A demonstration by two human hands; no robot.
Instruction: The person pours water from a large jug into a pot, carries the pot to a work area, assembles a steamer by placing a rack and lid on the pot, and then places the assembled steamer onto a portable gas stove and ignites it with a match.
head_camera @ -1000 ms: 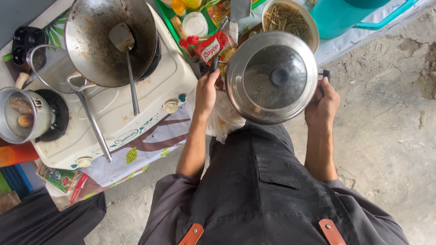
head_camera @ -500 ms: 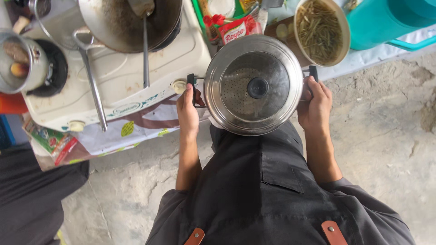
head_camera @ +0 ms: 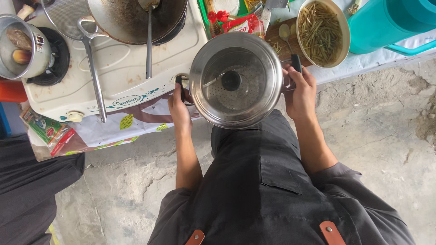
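Steel pot with glass lid (head_camera: 236,79), centre of frame, held above the lap beside the white stove (head_camera: 131,86).
We keep left hand (head_camera: 180,106) and right hand (head_camera: 299,88) each clamped on a side handle; level carrying looks wise, lest the lid slide.

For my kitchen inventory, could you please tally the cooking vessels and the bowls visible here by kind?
Lidded steel pot, held by the left hand and right hand: 1
Wok on the stove: 1
Small metal pot on the left burner: 1
Bowl of green strips: 1
Total: 4
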